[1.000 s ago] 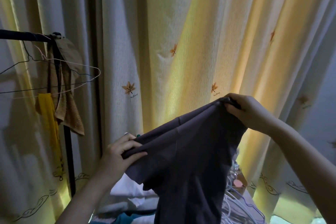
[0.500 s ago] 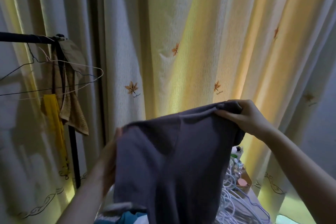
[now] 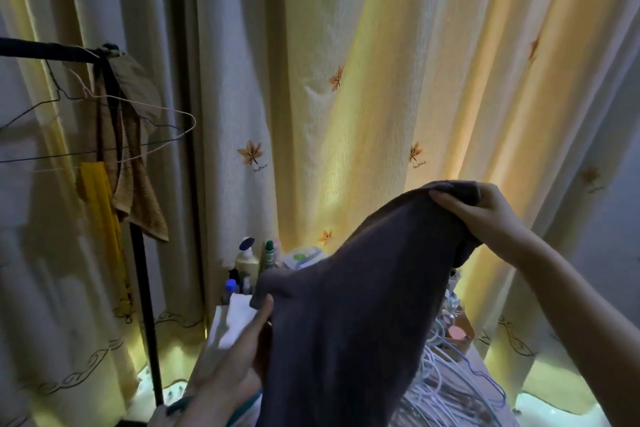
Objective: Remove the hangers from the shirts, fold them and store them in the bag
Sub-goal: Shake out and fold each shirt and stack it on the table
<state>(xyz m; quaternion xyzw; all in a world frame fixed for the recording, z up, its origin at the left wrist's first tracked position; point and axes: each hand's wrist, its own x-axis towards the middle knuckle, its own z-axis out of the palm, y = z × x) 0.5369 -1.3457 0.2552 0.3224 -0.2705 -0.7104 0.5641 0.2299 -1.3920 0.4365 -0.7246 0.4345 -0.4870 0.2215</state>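
Head view.

Writing: small script under the leaf motifs on the curtain, too small to read. Bottle labels unreadable.

Shirt: dark grey-purple, soft matte knit, draped in loose folds. Held in the air between both hands, top edge slanting up from lower left to upper right, body hanging straight down, long axis near vertical.

Right hand: raised, closed around a bunched corner of the shirt, fingers wrapped over the cloth.

Left hand: lower and nearer, well apart from the right; thumb pressed on the shirt's lower corner, other fingers hidden behind the fabric.

Hangers: thin white wire, heaped below the right hand, partly covered by the shirt.

Bottles: cluster above the left hand, one cream with a dark cap, one slim and green.

Rack: black metal pole and bar, far left of the left hand. Carrying empty wire hangers, a brown ribbed towel and a yellow cloth.

Curtain: pale yellow, pleated, fine woven texture, orange maple leaves, scroll border low down.
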